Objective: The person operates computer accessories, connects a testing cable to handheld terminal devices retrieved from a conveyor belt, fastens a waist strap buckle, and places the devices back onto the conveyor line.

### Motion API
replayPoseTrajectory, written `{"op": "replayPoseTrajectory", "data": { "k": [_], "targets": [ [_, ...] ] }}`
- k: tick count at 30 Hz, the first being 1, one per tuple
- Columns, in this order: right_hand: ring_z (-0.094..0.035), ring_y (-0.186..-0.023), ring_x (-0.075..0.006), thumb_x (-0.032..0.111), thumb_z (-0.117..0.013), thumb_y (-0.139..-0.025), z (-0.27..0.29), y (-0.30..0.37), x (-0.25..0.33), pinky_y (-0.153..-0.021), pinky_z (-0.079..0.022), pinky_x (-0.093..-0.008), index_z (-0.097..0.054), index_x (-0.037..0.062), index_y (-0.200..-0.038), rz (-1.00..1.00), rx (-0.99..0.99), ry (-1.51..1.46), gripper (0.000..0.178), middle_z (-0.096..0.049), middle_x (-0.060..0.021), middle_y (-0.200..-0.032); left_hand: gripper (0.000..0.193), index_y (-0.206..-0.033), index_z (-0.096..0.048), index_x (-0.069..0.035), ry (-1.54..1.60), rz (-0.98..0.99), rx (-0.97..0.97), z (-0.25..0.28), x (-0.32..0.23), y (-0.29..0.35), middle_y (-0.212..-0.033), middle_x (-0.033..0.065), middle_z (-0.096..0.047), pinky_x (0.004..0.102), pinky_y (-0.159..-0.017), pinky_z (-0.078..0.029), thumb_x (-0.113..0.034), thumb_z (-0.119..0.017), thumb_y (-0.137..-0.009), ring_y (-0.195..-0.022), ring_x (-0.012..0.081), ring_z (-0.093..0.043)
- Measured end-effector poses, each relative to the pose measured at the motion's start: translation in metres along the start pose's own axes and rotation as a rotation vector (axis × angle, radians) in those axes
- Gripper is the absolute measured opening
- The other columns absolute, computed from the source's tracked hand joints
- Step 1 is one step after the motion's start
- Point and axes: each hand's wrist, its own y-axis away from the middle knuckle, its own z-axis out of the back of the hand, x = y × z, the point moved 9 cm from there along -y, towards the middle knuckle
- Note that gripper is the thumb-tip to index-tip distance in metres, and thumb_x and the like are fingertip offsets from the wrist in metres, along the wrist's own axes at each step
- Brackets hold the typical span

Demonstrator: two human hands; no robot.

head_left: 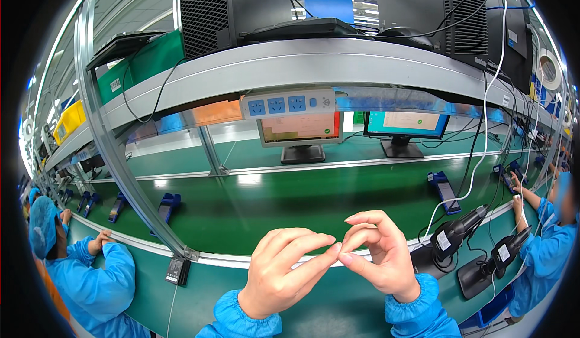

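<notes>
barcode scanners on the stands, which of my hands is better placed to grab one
Right, probably. The right hand is beside the nearer barcode scanner, which stands just to its right. The left hand is farther off, fingertips meeting the right's, and would have to cross over.

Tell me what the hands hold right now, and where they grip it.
Cannot be told: left hand and right hand meet fingertip to fingertip, and nothing visible shows between them.

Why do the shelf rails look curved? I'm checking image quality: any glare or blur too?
Head view: fisheye bends the shelf and conveyor rail toward the rim, corners go black; ceiling lights glare off the green belt; both hands are sharp, fingertips touching.
</notes>
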Motion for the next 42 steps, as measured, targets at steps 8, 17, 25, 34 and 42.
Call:
{"op": "replayPoseTrajectory", "data": {
  "k": [8, 17, 25, 34, 42],
  "targets": [
    [-0.071, -0.1, -0.0122, 0.002, -0.08, -0.095, -0.0003, 0.0, 0.001, -0.099, -0.052, -0.032, -0.055, -0.001, -0.141, 0.001, 0.009, 0.02, 0.052, -0.078, -0.0054, -0.098, 0.03, -0.099, -0.084, -0.013, -0.003, 0.002, 0.013, 0.0001, -0.0003, -0.0001, -0.106, 0.0007, -0.076, 0.0378, -0.076, -0.055, -0.006, -0.092, -0.071, -0.093, 0.0231, -0.07],
    [-0.071, -0.101, -0.0129, 0.001, -0.077, -0.097, -0.0018, 0.0007, 0.0049, -0.099, -0.052, -0.0319, -0.057, -0.0009, -0.14, 0.03, 0.018, 0.034, 0.048, -0.078, -0.0068, -0.099, 0.028, -0.097, -0.084, -0.013, 0.028, 0.017, -0.006, 0.0016, 0.0009, -0.0005, -0.105, 0.0, -0.077, 0.0372, -0.076, -0.054, -0.007, -0.093, -0.071, -0.092, 0.0226, -0.071],
    [-0.07, -0.1, -0.0124, 0.003, -0.079, -0.096, -0.002, 0.0008, 0.0046, -0.098, -0.051, -0.0314, -0.058, -0.0008, -0.139, 0.03, 0.016, 0.033, 0.048, -0.078, -0.0062, -0.099, 0.029, -0.098, -0.085, -0.013, 0.021, 0.011, 0.0, 0.0011, 0.0009, 0.0008, -0.104, -0.0004, -0.077, 0.0365, -0.076, -0.055, -0.007, -0.093, -0.071, -0.092, 0.022, -0.071],
    [-0.07, -0.1, -0.0119, 0.003, -0.08, -0.095, -0.0026, 0.0001, 0.0057, -0.099, -0.051, -0.0317, -0.058, -0.0007, -0.139, 0.025, 0.022, 0.038, 0.049, -0.078, -0.0058, -0.098, 0.03, -0.098, -0.084, -0.014, 0.018, 0.008, 0.004, 0.0011, 0.0002, 0.001, -0.104, -0.0003, -0.077, 0.0366, -0.076, -0.055, -0.007, -0.093, -0.07, -0.092, 0.0221, -0.071],
    [-0.071, -0.102, -0.0127, 0.005, -0.076, -0.099, -0.0047, 0.0004, -0.0024, -0.097, -0.054, -0.0338, -0.06, 0.0013, -0.138, 0.003, 0.027, 0.076, 0.042, -0.078, -0.006, -0.101, 0.026, -0.094, -0.082, -0.013, 0.008, 0.044, 0.047, -0.0017, 0.0046, -0.0003, -0.105, 0.0028, -0.076, 0.0417, -0.08, -0.055, -0.008, -0.091, -0.07, -0.093, 0.0266, -0.07]
  ]
}}
